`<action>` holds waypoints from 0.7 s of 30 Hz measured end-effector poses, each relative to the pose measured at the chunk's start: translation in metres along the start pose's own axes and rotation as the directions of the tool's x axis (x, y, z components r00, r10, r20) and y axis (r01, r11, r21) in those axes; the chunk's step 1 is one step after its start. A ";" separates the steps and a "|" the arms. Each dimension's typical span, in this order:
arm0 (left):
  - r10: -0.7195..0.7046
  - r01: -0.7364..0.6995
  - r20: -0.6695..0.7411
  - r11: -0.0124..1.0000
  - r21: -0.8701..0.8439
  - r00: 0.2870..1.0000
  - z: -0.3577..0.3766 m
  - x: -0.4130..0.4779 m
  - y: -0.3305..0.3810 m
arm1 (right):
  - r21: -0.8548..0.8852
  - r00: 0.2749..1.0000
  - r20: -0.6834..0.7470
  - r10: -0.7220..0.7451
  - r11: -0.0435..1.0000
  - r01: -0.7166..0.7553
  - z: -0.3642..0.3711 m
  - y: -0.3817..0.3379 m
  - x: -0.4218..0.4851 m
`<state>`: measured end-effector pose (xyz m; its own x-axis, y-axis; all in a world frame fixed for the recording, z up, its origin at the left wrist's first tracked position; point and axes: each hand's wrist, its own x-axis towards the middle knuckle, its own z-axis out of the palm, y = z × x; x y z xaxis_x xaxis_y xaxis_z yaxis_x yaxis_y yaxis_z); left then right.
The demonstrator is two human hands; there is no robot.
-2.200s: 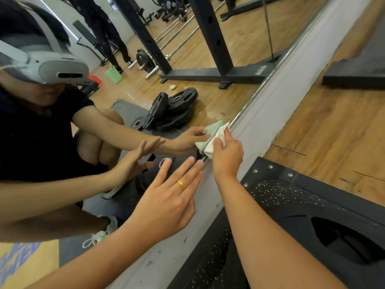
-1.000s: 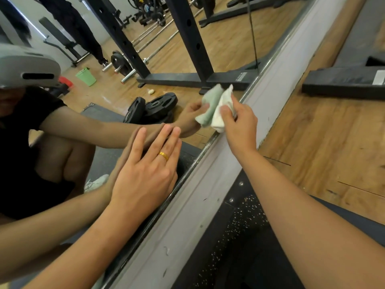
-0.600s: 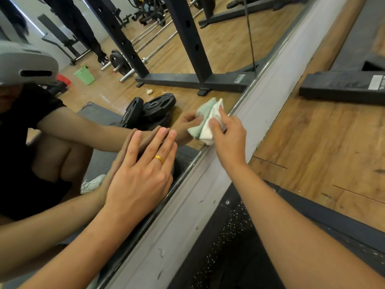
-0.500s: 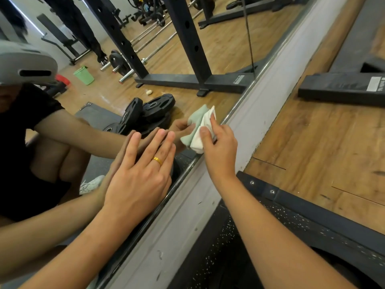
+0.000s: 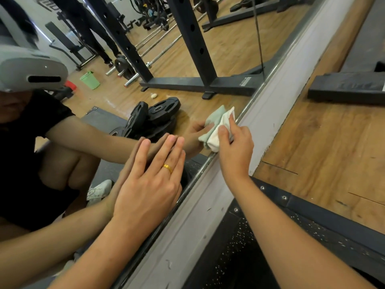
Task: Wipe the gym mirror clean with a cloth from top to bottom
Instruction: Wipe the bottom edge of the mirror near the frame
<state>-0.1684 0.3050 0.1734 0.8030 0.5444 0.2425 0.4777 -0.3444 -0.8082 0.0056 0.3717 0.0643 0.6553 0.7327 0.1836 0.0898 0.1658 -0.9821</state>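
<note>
The gym mirror [image 5: 225, 51] fills the upper left, and its bottom edge runs diagonally along a grey baseboard [image 5: 268, 113]. My right hand [image 5: 235, 151] grips a crumpled white and pale green cloth [image 5: 220, 130] and holds it against the glass at the mirror's bottom edge. To the left of it, my left hand [image 5: 150, 184], with a gold ring, presses flat on the mirror with straight fingers. Both hands and the cloth show again as reflections in the glass.
A wooden floor [image 5: 325, 147] lies right of the baseboard, with a black rubber mat [image 5: 312, 226] under my right arm and a black equipment base [image 5: 345, 90] further back. The mirror reflects weight plates, a rack, barbells and a green bucket.
My right hand has slid the cloth back and forth along the mirror's bottom edge and now holds it a little further along than half a second ago. My left hand, lifted earlier, now presses flat on the glass.
</note>
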 end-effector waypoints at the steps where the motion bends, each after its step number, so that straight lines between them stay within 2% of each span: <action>1: 0.001 -0.001 0.003 1.000 0.004 1.000 0.001 0.000 0.000 | 0.017 1.000 -0.001 -0.002 1.000 0.002 0.002 0.001 -0.007; 8: 0.001 -0.001 0.017 1.000 0.004 1.000 0.002 -0.002 -0.001 | 0.006 1.000 -0.002 -0.006 1.000 0.006 0.001 0.002 -0.005; 21: 0.004 -0.004 0.031 1.000 -0.008 0.999 0.000 -0.002 -0.001 | 0.030 0.969 -0.211 0.131 0.991 -0.127 0.008 0.010 0.082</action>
<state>-0.1704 0.3043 0.1732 0.7934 0.5668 0.2221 0.4774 -0.3531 -0.8046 0.0547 0.4386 0.0695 0.8046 0.5925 0.0403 -0.0168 0.0905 -0.9958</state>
